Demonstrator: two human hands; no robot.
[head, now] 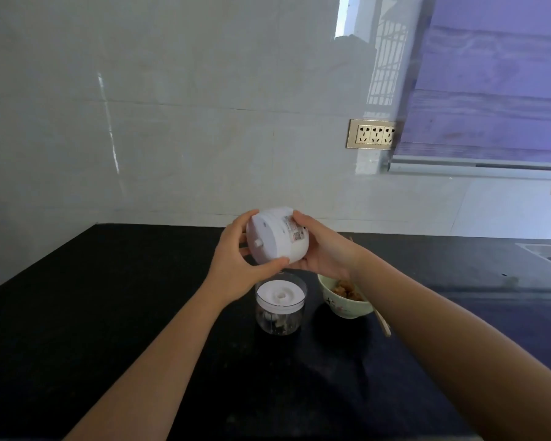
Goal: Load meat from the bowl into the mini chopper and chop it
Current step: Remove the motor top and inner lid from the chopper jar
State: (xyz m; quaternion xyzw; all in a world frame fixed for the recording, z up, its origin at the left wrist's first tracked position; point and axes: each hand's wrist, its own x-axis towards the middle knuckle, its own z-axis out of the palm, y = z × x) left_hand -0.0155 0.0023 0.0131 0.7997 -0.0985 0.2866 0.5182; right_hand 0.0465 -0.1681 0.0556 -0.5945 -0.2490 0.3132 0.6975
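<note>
Both hands hold the white motor head point(275, 237) of the mini chopper in the air, tilted so its flat underside with a small drive stub faces left. My left hand point(236, 262) grips its left and lower side. My right hand point(323, 246) cups its right side, by a small label. Directly below stands the clear chopper cup point(280, 316) on the black counter, covered by a white inner lid point(280, 294) with a centre hole; dark blade parts show through its wall. To its right sits a pale bowl point(341, 308) with brownish meat point(347, 289), partly hidden by my right wrist.
A pair of wooden chopsticks point(383, 323) leans on the bowl's right side. The black counter point(109, 297) ends at a white tiled wall. A socket strip point(374, 135) is on the wall at upper right. A sink edge point(547, 253) shows at far right.
</note>
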